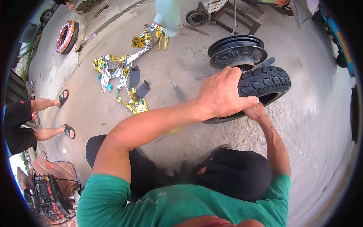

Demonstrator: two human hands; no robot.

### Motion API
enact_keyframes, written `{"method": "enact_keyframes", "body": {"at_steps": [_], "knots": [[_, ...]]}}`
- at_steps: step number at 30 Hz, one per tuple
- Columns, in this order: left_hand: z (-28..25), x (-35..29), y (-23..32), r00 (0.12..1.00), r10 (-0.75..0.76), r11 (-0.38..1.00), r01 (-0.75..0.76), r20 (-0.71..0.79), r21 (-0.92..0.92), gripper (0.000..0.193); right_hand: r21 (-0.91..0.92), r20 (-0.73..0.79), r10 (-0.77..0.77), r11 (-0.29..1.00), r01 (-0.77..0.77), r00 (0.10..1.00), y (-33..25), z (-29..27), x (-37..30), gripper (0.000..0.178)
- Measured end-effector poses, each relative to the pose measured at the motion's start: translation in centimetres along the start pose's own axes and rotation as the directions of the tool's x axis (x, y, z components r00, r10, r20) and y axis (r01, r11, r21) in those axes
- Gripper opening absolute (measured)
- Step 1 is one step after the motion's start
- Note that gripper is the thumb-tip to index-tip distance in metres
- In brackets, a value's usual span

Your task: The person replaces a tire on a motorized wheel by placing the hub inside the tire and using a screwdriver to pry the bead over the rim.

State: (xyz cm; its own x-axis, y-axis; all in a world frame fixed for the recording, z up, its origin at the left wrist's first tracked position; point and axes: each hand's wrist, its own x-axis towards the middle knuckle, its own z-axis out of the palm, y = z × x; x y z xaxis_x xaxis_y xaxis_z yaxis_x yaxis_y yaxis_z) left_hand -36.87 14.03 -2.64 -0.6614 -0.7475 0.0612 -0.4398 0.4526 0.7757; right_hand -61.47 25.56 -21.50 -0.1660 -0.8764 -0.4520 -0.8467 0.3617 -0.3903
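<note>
A black rubber tyre (pixel 266 81) with chunky tread is held tilted in front of me, right of centre. My left hand (pixel 221 92) is closed over its near left part, thumb stretched along toward the inner rim. Below that thumb, my right hand (pixel 255 110) grips the tyre's near edge, its fingers partly hidden. Just beyond the tyre lies a black wheel hub (pixel 238 53) with a ribbed disc face and a short axle end. To the left of my left hand, a screwdriver (pixel 177 89) rests on the concrete.
Torn yellow and silver wrapping (pixel 121 72) and dark cardboard pieces (pixel 143 90) litter the ground at left. Yellow-handled pliers (pixel 163 41) lie farther off. A bystander's sandalled feet (pixel 64 98) stand at far left. A wrapped tyre (pixel 66 37) and a metal frame (pixel 238 17) are farther back.
</note>
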Motion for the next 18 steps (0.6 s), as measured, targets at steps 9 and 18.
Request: {"method": "enact_keyframes", "body": {"at_steps": [9, 18], "knots": [[-1.4, -0.4, -1.1, 1.000, 0.023, 0.999, -0.022, 0.011, -0.031, 0.073, 0.908, 0.302, -0.303, 0.381, -0.176, 0.904, -5.8, -0.9, -4.5, 0.052], [-2.9, 3.0, -6.7, 0.998, 0.043, 0.988, -0.035, 0.048, -0.147, 0.069, 0.879, 0.337, -0.393, 0.457, -0.136, 0.856, -16.0, -0.2, -8.6, 0.120]]}}
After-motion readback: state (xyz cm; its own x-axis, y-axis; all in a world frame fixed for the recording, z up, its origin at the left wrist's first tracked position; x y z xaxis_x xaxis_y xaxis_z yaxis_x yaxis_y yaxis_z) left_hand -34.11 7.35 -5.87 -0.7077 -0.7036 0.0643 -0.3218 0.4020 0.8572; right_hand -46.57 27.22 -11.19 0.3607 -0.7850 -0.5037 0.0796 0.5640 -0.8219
